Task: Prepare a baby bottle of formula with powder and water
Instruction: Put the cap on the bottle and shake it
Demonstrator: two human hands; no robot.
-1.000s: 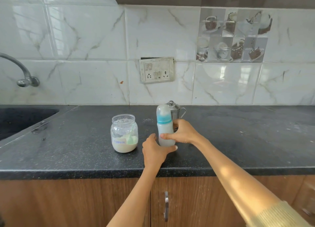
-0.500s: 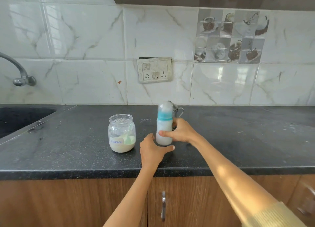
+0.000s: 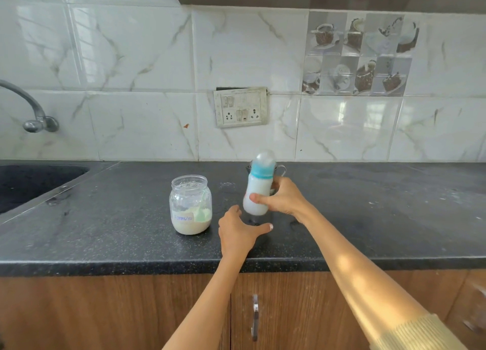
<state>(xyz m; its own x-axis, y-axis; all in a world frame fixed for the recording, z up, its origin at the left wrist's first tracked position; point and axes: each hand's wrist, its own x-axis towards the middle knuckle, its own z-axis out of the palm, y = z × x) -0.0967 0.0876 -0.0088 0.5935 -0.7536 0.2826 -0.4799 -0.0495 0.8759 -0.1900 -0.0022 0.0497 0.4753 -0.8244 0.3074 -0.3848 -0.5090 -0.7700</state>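
A baby bottle (image 3: 257, 185) with a blue collar, a clear cap and milky white liquid hangs just above the dark counter, tilted a little to the right. My right hand (image 3: 282, 198) grips its lower body. My left hand (image 3: 238, 231) rests open on the counter just below the bottle, fingers spread, not touching it. A lidless glass jar (image 3: 190, 205) labelled "Formula" stands to the left, holding pale powder and a green scoop (image 3: 201, 213).
A small steel pot (image 3: 279, 169) stands behind the bottle, mostly hidden. The black sink (image 3: 29, 184) and tap (image 3: 31, 112) lie at the far left. The counter's front edge (image 3: 157, 266) runs above wooden cabinet doors. A socket panel (image 3: 240, 107) is on the tiled wall.
My right hand has lifted the bottle off the counter and tilted it. My left hand has let go of the bottle's base and now lies open on the counter.
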